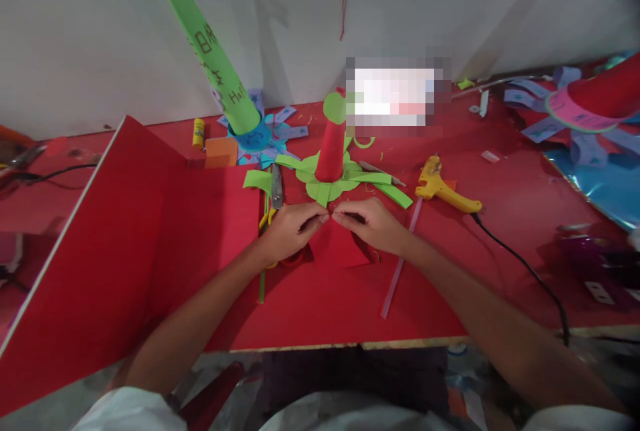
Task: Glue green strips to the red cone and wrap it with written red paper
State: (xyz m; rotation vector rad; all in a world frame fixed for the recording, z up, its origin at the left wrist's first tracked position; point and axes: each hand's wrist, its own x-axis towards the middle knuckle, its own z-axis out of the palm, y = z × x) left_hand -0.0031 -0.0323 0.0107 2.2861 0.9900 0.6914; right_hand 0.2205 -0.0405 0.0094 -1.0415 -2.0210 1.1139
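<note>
My left hand (293,228) and my right hand (370,221) are closed in pinches, fingertips almost meeting. Between them they grip the near end of a green paper strip (324,192), whose tip the fingers hide. That strip runs out from a green scalloped paper base (306,189), from which a red paper cone (330,154) rises upright. A light green disc (335,107) tops the cone. More green strips (397,194) spread from the base. Below my fingers lies a red paper piece (340,244). Yellow-handled scissors (277,191) rest beside my left hand.
A yellow glue gun (445,188) with a black cord lies right, near a clear glue stick (400,264). Back left stand a tall green paper tube (210,51) and a small glue bottle (199,133). Large red board (95,238) leans left; another paper model (580,108) stands right.
</note>
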